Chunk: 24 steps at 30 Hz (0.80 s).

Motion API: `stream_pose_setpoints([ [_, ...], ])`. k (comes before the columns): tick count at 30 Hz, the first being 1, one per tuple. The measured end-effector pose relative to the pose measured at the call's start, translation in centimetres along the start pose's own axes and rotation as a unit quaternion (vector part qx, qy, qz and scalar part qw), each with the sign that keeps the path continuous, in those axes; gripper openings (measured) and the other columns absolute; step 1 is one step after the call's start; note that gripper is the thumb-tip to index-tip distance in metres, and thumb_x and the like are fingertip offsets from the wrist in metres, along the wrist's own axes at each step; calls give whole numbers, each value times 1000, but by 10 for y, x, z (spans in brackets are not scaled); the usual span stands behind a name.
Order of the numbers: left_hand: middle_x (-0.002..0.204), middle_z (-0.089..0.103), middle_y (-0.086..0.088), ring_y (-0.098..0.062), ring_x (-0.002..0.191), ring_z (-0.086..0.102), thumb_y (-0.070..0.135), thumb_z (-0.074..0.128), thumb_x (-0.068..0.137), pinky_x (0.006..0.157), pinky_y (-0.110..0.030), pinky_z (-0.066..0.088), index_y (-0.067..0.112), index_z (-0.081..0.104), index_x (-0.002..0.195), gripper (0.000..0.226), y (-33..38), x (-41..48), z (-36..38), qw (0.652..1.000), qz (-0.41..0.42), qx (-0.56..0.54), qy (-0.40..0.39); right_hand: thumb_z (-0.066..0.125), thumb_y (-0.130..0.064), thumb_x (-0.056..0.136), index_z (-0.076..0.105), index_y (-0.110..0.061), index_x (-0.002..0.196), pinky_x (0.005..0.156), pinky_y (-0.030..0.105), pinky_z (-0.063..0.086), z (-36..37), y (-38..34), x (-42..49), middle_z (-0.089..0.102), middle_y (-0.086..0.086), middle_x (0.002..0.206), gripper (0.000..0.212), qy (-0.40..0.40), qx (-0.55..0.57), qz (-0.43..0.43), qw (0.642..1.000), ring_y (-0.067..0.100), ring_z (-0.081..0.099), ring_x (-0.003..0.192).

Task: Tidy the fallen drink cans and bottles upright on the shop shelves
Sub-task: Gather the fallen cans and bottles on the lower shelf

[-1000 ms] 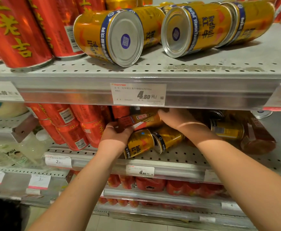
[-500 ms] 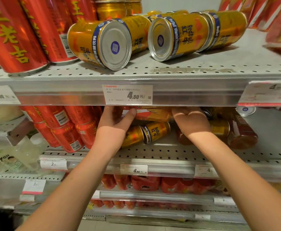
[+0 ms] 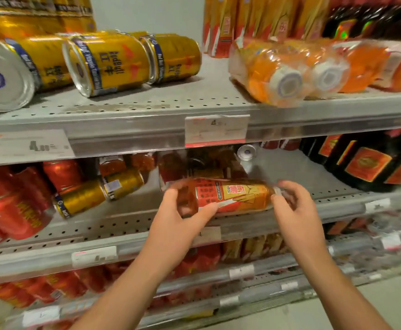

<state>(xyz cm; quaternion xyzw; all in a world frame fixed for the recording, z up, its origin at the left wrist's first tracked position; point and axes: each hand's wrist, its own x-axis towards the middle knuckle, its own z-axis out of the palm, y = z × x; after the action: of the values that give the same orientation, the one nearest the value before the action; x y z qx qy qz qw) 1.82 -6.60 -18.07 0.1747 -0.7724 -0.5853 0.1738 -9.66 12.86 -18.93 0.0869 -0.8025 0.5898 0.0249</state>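
A brown tea bottle (image 3: 232, 195) with a red and orange label lies sideways at the front of the middle shelf (image 3: 123, 225). My left hand (image 3: 182, 217) grips its base end. My right hand (image 3: 294, 210) holds its cap end. Two gold cans (image 3: 99, 191) lie on their sides to the left on the same shelf. On the upper shelf (image 3: 147, 108) three gold Red Bull cans (image 3: 109, 63) lie fallen, and orange drink bottles (image 3: 290, 70) in clear wrap lie on their sides at the right.
Red cans (image 3: 16, 206) lean at the middle shelf's left. Dark bottles (image 3: 366, 163) with red labels stand at its right, more brown bottles (image 3: 201, 163) behind the held one. Price tags (image 3: 216, 129) hang on the shelf edges. Lower shelves hold red packs (image 3: 194, 260).
The view has swung right. Both hands have drawn the tea bottle out from deep under the upper shelf to the front of the middle shelf, one hand at each end.
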Motion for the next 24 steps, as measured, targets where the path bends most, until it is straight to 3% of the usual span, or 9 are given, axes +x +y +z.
stream_pose_setpoints([
  [2,104,67,24,18,92,59,66,75,76,63,-7,47,51,50,108,44,7,9,38,998,-11,48,-29,54,-35,96,55,-39,117,65,24,42,-27,13,25,64,-26,86,22,6,-24,6,1000,-15,59,78],
  [5,93,59,30,31,83,51,76,72,71,59,2,41,60,48,89,34,18,26,96,994,-13,98,-46,48,-43,92,57,-37,111,67,35,46,-63,37,76,65,-16,86,22,8,-70,11,997,1,61,79],
  [9,88,62,41,20,82,58,82,68,66,63,-1,44,76,42,103,45,24,58,167,995,-30,98,-2,49,-31,99,58,-30,118,69,34,48,-90,71,153,68,-2,96,21,-26,-93,-25,995,14,64,82],
  [13,115,63,20,-13,110,62,88,63,64,98,-37,53,52,44,131,79,20,92,225,984,-93,134,68,49,-12,98,62,-11,120,74,18,31,-97,90,219,65,11,110,25,-89,-117,-70,987,22,60,100],
  [15,116,67,18,-13,108,64,90,61,65,94,-34,54,48,49,131,79,18,103,243,982,-91,139,92,51,-18,98,61,-15,125,81,18,30,-98,94,236,62,6,117,29,-109,-134,-94,980,23,55,110],
  [17,108,68,20,-8,97,64,82,64,71,79,-24,51,46,51,127,68,16,110,255,979,-84,148,109,53,-25,98,60,-18,127,94,25,36,-96,98,248,63,7,122,31,-129,-148,-115,974,25,55,117],
  [19,110,69,17,-9,100,65,68,72,77,83,-25,50,39,55,127,61,15,116,262,980,-91,127,126,55,-27,98,60,-17,127,103,37,41,-94,102,255,63,13,121,32,-153,-159,-124,967,29,57,117],
  [21,113,67,17,-8,105,64,59,76,80,91,-25,48,34,57,128,58,14,122,267,980,-95,105,140,55,-29,97,60,-17,123,101,40,43,-96,103,258,63,13,116,29,-168,-161,-134,963,29,58,113],
  [24,109,61,19,-8,106,62,52,77,82,86,-21,43,33,54,133,59,16,132,271,979,-101,108,141,51,-29,98,60,-16,120,92,33,39,-98,102,260,61,13,115,27,-166,-188,-141,958,29,55,112],
])
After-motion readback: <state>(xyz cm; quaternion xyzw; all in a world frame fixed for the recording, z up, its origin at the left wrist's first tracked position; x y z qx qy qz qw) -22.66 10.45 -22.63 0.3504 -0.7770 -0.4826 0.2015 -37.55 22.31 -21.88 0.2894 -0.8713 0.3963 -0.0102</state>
